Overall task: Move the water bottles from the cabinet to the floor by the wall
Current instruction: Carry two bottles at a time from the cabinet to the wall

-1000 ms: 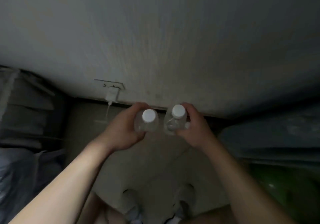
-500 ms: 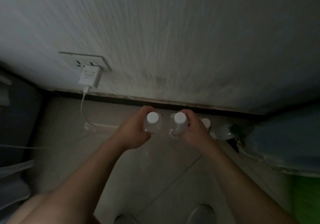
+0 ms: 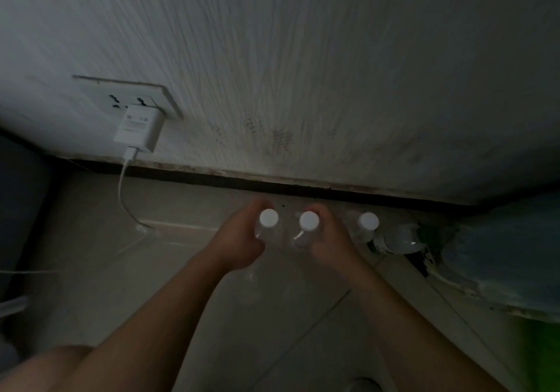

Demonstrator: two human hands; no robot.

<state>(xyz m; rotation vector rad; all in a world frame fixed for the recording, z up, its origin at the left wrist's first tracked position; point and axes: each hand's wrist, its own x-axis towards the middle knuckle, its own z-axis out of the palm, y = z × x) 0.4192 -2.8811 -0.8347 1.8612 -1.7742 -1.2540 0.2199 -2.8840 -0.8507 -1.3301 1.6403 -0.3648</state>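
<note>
Two clear water bottles with white caps stand upright side by side, low over the tiled floor near the skirting. My left hand (image 3: pixel 239 240) grips the left bottle (image 3: pixel 268 220) round its body. My right hand (image 3: pixel 328 237) grips the right bottle (image 3: pixel 308 223) the same way. A third capped bottle (image 3: pixel 367 223) stands on the floor just right of my right hand. Another bottle (image 3: pixel 400 238) sits beside it, further right. Whether the held bottles touch the floor cannot be told.
The white wall (image 3: pixel 303 73) rises right behind the bottles. A wall socket (image 3: pixel 127 94) holds a white charger (image 3: pixel 138 129) whose cable (image 3: pixel 124 191) trails onto the floor at left. A bluish bundle (image 3: pixel 509 255) lies at right, dark furniture (image 3: pixel 18 209) at left.
My head and both hands have dropped closer to the floor and wall. The two bottles have gone down toward the skirting, beside the bottles standing there.
</note>
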